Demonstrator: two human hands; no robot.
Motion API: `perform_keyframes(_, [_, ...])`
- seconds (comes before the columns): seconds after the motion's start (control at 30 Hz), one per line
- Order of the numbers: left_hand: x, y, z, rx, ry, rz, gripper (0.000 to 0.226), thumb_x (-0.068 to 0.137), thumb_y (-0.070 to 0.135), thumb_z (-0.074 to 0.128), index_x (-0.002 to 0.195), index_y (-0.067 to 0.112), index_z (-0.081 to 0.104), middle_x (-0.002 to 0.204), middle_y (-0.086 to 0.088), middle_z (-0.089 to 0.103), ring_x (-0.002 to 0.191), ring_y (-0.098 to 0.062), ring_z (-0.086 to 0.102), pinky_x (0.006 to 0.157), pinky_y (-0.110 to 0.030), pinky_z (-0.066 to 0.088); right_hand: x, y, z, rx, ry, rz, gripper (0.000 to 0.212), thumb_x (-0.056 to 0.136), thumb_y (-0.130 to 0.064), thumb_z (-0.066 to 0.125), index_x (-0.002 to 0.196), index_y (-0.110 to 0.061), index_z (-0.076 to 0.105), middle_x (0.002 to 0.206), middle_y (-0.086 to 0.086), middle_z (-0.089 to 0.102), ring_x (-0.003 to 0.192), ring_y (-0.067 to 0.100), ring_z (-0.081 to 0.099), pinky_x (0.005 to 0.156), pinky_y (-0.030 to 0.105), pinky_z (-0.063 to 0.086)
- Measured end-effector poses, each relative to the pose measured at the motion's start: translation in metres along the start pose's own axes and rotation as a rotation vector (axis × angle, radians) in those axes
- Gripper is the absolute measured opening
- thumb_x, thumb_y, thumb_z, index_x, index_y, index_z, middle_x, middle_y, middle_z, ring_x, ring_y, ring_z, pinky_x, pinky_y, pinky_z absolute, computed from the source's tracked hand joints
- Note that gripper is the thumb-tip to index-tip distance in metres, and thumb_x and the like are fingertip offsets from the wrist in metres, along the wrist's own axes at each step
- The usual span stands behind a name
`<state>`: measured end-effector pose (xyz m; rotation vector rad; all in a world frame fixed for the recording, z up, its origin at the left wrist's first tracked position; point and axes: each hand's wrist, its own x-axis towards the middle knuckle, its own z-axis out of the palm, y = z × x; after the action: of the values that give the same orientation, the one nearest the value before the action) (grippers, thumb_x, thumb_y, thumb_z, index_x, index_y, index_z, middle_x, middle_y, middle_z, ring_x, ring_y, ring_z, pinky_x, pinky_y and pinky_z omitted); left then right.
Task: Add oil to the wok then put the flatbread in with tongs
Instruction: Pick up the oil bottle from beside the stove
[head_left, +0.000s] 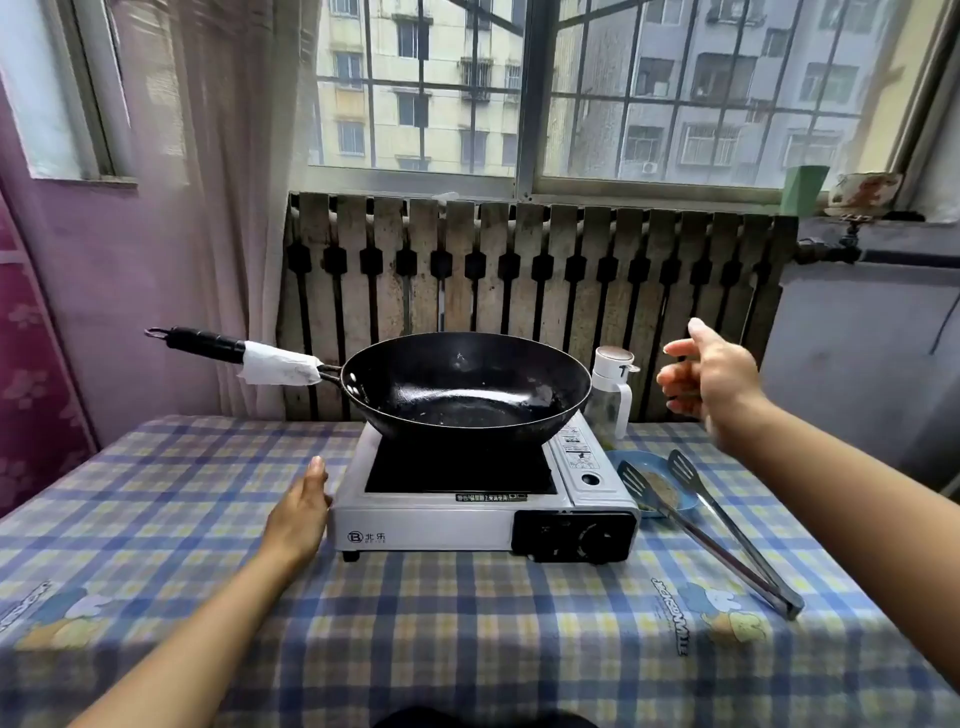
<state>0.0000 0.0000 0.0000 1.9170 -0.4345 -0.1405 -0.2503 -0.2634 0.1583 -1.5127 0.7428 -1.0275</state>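
Observation:
A black wok (467, 387) sits on a silver portable gas stove (431, 522), its handle wrapped in white paper and pointing left. Behind the stove's right side stands a clear oil bottle (613, 395) with a white cap. My right hand (709, 374) hovers open in the air just right of the bottle, apart from it. A flatbread (662, 491) lies on a blue plate (641, 460) right of the stove, and metal tongs (727, 535) rest across the plate. My left hand (301, 512) lies flat against the stove's left side, holding nothing.
The table (467, 634) wears a blue and yellow checked cloth. A slatted radiator cover (519, 280) and a barred window stand behind it. A curtain hangs at the left, and a grey cabinet (857, 353) stands at the right.

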Motion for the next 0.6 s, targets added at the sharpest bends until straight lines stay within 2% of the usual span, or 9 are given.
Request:
perform_keyframes(0.1, [0.004, -0.003, 0.006, -0.108, 0.043, -0.066, 0.066, 0.093, 0.050, 0.014, 0.125, 0.005, 0.050, 0.126, -0.023, 0.056, 0.118, -0.037, 0.050, 0.102, -0.050, 0.034, 0.005, 0.008, 0.002, 0.008, 0.013, 0.085, 0.039, 0.097, -0.041, 0.034, 0.075, -0.014, 0.051, 0.061, 0.008, 0.052, 0.055, 0.018, 0.044, 0.055, 0.028, 0.033])
perform_keyframes(0.3, [0.004, -0.005, 0.021, -0.336, 0.143, -0.164, 0.065, 0.090, 0.054, 0.016, 0.115, 0.009, 0.056, 0.119, -0.025, 0.058, 0.108, -0.041, 0.055, 0.093, -0.055, 0.043, 0.013, 0.025, 0.013, -0.010, 0.007, 0.183, 0.041, 0.097, -0.041, 0.033, 0.073, -0.014, 0.051, 0.063, 0.008, 0.055, 0.057, 0.020, 0.045, 0.057, 0.029, 0.035])
perform_keyframes(0.37, [0.003, -0.008, 0.024, -0.366, 0.159, -0.190, 0.064, 0.089, 0.056, 0.016, 0.112, 0.013, 0.056, 0.116, -0.022, 0.058, 0.103, -0.038, 0.056, 0.090, -0.053, 0.045, 0.017, 0.031, 0.015, 0.001, 0.015, 0.208, 0.040, 0.098, -0.039, 0.031, 0.073, -0.014, 0.052, 0.056, 0.006, 0.058, 0.056, 0.019, 0.045, 0.057, 0.028, 0.034])
perform_keyframes(0.43, [0.001, -0.011, 0.027, -0.401, 0.178, -0.199, 0.061, 0.088, 0.057, 0.017, 0.108, 0.015, 0.057, 0.114, -0.019, 0.059, 0.100, -0.037, 0.056, 0.088, -0.051, 0.046, 0.023, 0.035, 0.018, 0.010, 0.023, 0.233, 0.040, 0.098, -0.037, 0.029, 0.074, -0.014, 0.051, 0.040, 0.001, 0.060, 0.056, 0.019, 0.046, 0.057, 0.029, 0.034])
perform_keyframes(0.5, [0.001, -0.013, 0.030, -0.439, 0.211, -0.184, 0.060, 0.088, 0.055, 0.019, 0.109, 0.014, 0.058, 0.115, -0.020, 0.060, 0.102, -0.038, 0.057, 0.088, -0.051, 0.044, 0.028, 0.040, 0.019, 0.012, 0.025, 0.249, 0.039, 0.099, -0.036, 0.027, 0.075, -0.015, 0.050, 0.033, -0.003, 0.058, 0.057, 0.019, 0.047, 0.058, 0.029, 0.034])
perform_keyframes(0.6, [0.000, -0.019, 0.032, -0.438, 0.251, -0.141, 0.059, 0.088, 0.052, 0.020, 0.111, 0.013, 0.058, 0.115, -0.019, 0.061, 0.103, -0.037, 0.057, 0.088, -0.051, 0.044, 0.037, 0.044, 0.021, 0.001, 0.022, 0.262, 0.038, 0.099, -0.034, 0.027, 0.076, -0.015, 0.049, 0.046, 0.003, 0.063, 0.058, 0.019, 0.048, 0.058, 0.029, 0.034])
